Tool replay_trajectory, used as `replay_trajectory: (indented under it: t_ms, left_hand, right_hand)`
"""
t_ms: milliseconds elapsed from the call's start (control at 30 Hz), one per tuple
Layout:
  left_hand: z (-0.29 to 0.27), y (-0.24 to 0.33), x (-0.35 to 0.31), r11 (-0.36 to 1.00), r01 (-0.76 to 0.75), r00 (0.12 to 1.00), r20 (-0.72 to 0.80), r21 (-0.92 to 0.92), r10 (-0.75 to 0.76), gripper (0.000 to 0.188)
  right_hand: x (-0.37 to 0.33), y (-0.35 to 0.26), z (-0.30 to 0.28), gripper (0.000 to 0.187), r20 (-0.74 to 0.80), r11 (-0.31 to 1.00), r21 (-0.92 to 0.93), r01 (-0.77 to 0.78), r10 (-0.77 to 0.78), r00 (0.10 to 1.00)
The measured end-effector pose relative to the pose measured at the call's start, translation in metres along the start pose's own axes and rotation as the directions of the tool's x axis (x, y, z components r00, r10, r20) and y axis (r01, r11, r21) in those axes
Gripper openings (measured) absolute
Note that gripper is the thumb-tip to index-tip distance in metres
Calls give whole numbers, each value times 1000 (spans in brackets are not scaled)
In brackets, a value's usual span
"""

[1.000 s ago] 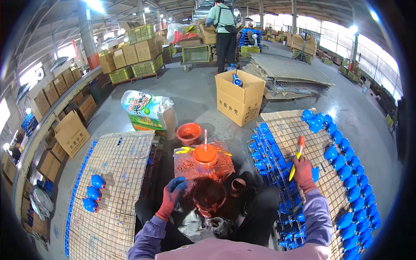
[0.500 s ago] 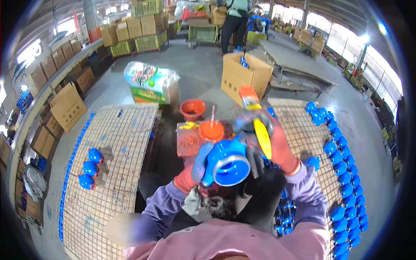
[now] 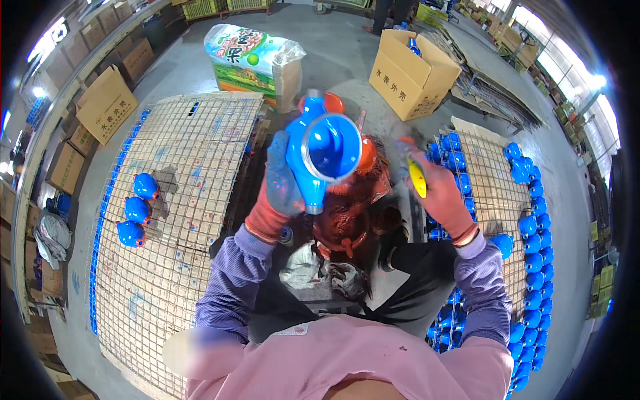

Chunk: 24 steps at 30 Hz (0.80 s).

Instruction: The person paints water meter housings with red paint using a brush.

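Observation:
My gloved left hand [image 3: 281, 183] is closed around a shiny blue water meter housing [image 3: 309, 183], gripping it by its left side. The housing is tilted so its wide round opening faces me, with a pipe end at top and bottom. Off to the right, my gloved right hand [image 3: 445, 193] holds a paintbrush [image 3: 417, 179] by its yellow handle, apart from the housing. The bristle end is blurred by motion. Below the housing sits a red basin [image 3: 341, 230] smeared with dark red paint. An orange-red cup [image 3: 367, 157] is partly hidden behind the housing.
Wire mesh racks lie on both sides: the left rack [image 3: 193, 167] carries a few blue housings [image 3: 137, 209], the right one [image 3: 490, 173] rows of blue housings [image 3: 533, 263]. Ahead stand a plastic-wrapped pack [image 3: 250, 63] and an open carton [image 3: 407, 77]. Rags [image 3: 303, 267] lie between my legs.
The housing has gone up and left in my left hand, its opening turned. My right hand with the brush has moved away to the right, brush lowered. The view has tilted down, showing the basin.

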State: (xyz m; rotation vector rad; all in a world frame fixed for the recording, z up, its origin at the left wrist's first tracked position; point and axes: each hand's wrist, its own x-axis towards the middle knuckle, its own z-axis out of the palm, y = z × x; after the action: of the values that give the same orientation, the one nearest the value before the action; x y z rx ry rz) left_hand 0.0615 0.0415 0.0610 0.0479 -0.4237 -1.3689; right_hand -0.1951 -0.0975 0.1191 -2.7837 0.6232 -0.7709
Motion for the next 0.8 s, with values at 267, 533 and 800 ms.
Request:
replay_trajectory:
  t_ms: [267, 533, 800]
  left_hand:
    - [-48, 37, 8, 977, -181, 981, -95, -109, 171, 92]
    - [-32, 43, 7, 976, -107, 989, 79, -192, 124, 92]
    - [-40, 27, 6, 991, -134, 977, -164, 13, 134, 90]
  right_hand:
    - [12, 59, 70, 20, 31, 816, 521, -250, 274, 961]
    - [26, 95, 146, 22, 105, 712, 520, -471, 494, 863]
    - [29, 122, 199, 33, 87, 757, 339, -558, 566, 820]
